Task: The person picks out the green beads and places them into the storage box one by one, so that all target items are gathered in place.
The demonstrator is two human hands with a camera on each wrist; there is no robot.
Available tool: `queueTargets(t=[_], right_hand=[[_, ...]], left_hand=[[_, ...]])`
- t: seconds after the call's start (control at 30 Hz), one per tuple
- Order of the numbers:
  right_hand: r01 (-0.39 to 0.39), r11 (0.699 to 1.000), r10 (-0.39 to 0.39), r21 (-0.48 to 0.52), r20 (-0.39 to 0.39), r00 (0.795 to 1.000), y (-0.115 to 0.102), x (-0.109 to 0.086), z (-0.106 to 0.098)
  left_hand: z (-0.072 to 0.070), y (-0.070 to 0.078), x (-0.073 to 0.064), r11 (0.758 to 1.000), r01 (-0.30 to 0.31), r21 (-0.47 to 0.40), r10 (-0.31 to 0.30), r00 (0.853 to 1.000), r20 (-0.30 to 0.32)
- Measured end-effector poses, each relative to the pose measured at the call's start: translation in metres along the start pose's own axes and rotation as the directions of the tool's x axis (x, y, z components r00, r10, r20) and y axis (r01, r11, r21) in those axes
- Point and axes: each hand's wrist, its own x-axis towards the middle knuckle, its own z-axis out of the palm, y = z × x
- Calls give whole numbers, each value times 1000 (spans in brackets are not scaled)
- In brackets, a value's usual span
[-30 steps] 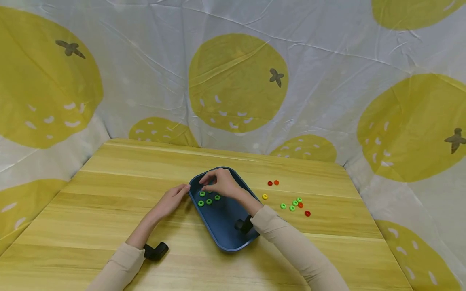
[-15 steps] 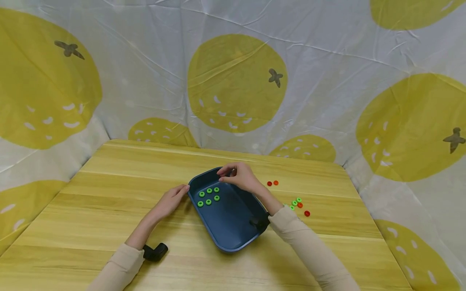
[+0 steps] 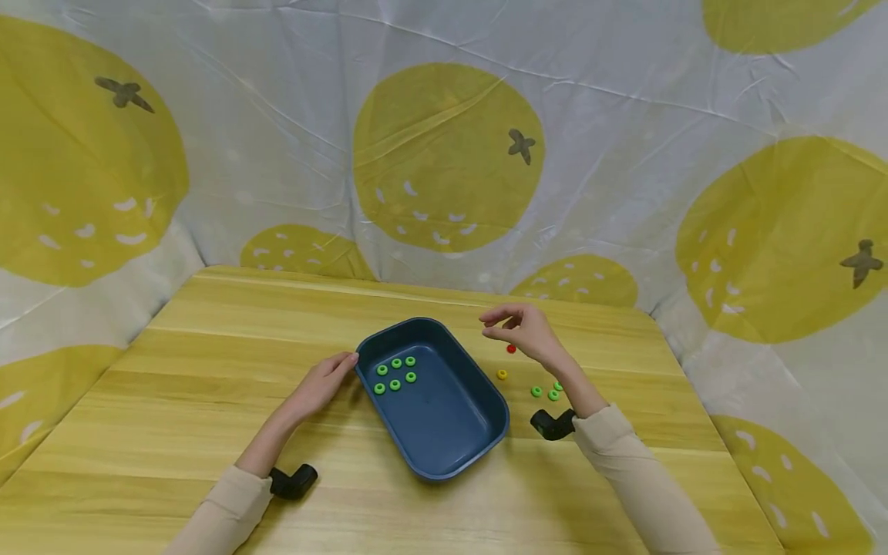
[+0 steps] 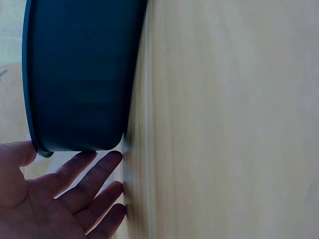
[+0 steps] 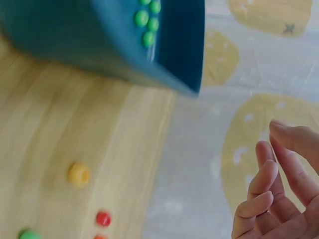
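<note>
A deep dark-blue tray (image 3: 444,416) stands at an angle on the wooden table, with several green ring-shaped beads (image 3: 395,385) spread over one end of its floor. My left hand (image 3: 326,385) is at that end's left corner; in the left wrist view its thumb meets the rim and its extended fingertips touch the outer wall. Beyond the tray's right side, my right hand (image 3: 529,333) hangs in the air, fingers loosely bent and holding nothing. Below it on the table lie a red bead (image 3: 511,349), a yellow bead (image 3: 502,375) and loose green beads (image 3: 553,395), partly hidden by the forearm.
The wooden table (image 3: 208,370) backs onto a hanging cloth (image 3: 610,185) printed with large yellow fruit. Black wrist cameras (image 3: 294,482) jut from both wrists. An orange bead (image 5: 100,237) shows at the lower edge of the right wrist view.
My right hand has moved right, from over the tray's beads across its rim to above the loose beads. Another green bead became visible in the tray. My left hand has stayed at the corner.
</note>
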Motion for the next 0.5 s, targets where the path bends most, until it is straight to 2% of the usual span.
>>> queueTargets(t=[0.27,0.5], right_hand=[[-39,998,37,-42,-49,998,29,-20,-18],[-85,991,79,-104,-63,995,57,-41,-20]], left_hand=[[0,1,0,1000,14,-8,-14,1000,9],[-1,2,-1,1000,11,-15,-11,1000,15]])
